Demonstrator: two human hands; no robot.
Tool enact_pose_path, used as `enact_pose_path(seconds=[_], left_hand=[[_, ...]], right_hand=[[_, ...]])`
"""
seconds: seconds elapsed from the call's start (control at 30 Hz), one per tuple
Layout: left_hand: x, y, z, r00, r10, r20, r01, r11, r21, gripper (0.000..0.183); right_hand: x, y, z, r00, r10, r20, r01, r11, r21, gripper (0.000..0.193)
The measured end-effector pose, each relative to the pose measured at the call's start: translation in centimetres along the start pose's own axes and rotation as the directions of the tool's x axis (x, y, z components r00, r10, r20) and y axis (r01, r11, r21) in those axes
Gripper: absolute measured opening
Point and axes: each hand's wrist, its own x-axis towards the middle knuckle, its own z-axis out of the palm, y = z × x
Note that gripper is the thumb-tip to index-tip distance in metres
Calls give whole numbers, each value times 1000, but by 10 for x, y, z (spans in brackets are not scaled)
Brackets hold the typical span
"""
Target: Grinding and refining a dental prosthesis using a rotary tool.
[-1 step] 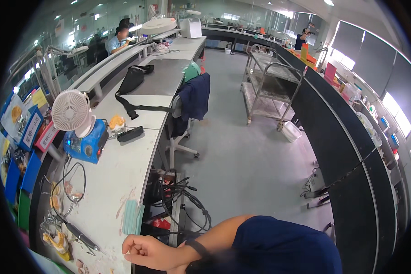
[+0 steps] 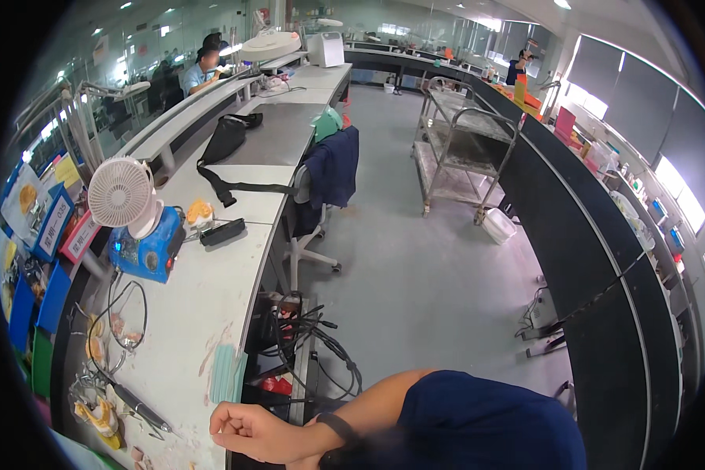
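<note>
My right hand (image 2: 258, 432) rests at the front edge of the white workbench (image 2: 200, 294), its fingers curled in loosely with no object visible in them. A dark band circles that wrist, and a navy sleeve covers the upper arm. Just beyond the knuckles lies a folded green face mask (image 2: 227, 374). To the left of the hand is a slim dark handpiece (image 2: 139, 406) with a black cord. Yellow and white dental models (image 2: 102, 421) lie beside it. Below my right wrist, a patch of skin at the lower edge may be my left hand; its fingers are hidden.
A white fan (image 2: 122, 196) stands on a blue control box (image 2: 145, 249). Farther along lie a black case (image 2: 222, 232) and a black bag (image 2: 231, 139). Cables (image 2: 329, 345) hang beside the bench. A chair (image 2: 329, 176) and a metal cart (image 2: 466, 133) stand beyond.
</note>
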Motion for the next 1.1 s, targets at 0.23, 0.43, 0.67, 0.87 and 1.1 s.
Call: enact_pose_path(seconds=[0.23,0.43,0.67,0.87,1.1], left_hand=[[-41,-6,-18,988,-62,-142,69,997,43,36],[-89,-5,-12,939,-94,-332,112,993,34,30],[-144,3,5,864,-59,-500,179,964,197,40],[-249,58,19,856,40,-515,59,983,174,36],[-305,88,38,-327,300,-896,554,829,75,34]], right_hand=[[-13,3,11,956,292,-3,-287,941,177,7],[-38,6,23,787,563,251,-604,786,130,11],[-2,-2,-7,622,-407,669,777,212,-593,11],[21,6,-16,958,-192,211,281,511,-812,14],[52,25,18,969,245,-20,-225,852,-473,13]])
